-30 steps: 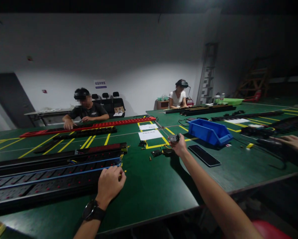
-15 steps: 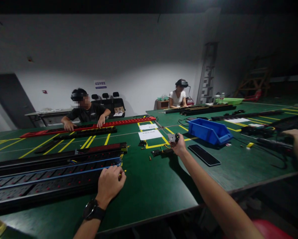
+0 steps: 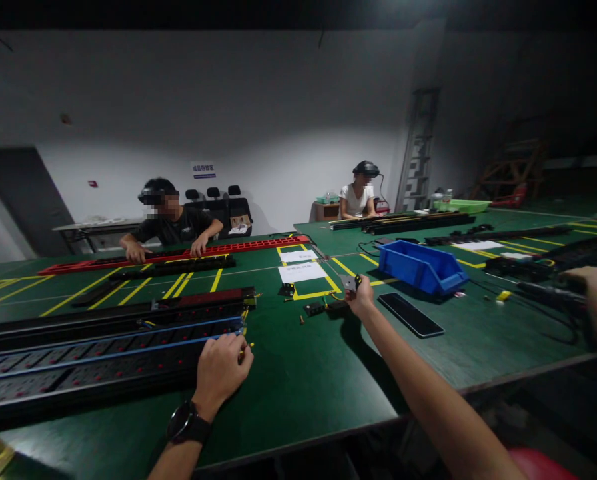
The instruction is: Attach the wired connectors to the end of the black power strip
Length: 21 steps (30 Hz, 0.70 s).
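Note:
My left hand (image 3: 224,365), with a dark watch on its wrist, rests at the right end of a long black strip assembly (image 3: 128,360). Its fingers are curled around a small yellow-tipped piece, perhaps a wire. My right hand (image 3: 361,297) reaches over the green table (image 3: 298,400) and pinches a small metal bracket with a black part (image 3: 351,283). Under and left of that hand lie a small black connector (image 3: 314,309) with wires and a brass-coloured screw (image 3: 302,320).
A phone (image 3: 411,315) and a blue bin (image 3: 421,267) lie right of my right hand. Another person's hand (image 3: 596,297) holds a dark tool at the right edge. Two people sit across the table, near a red rail (image 3: 258,247) and black strips.
The bracket in my right hand has turned slightly. My left hand has stayed in place. The whole view has shifted very little.

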Motion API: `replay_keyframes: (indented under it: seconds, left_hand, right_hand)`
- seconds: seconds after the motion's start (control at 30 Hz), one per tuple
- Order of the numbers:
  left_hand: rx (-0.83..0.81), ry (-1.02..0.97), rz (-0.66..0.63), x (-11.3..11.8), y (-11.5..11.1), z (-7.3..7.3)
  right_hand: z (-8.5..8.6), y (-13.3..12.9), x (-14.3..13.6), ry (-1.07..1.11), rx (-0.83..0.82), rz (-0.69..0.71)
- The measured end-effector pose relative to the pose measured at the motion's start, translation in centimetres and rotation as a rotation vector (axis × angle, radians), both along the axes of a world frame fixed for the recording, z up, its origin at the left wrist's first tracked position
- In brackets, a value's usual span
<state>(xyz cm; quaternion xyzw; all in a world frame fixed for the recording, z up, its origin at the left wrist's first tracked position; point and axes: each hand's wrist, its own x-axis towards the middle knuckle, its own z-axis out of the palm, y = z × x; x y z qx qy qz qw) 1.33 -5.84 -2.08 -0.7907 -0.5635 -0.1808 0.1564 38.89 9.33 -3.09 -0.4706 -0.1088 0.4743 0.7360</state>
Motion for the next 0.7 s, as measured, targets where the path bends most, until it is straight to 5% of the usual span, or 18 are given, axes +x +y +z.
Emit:
replay_keyframes:
  seconds: [0.7]
  left_hand:
    - [0.023,-0.01,-0.01,0.03,0.23,-0.12]
  right_hand:
    - [0.67,-0.4,-0.87,-0.047,-0.11,-0.043]
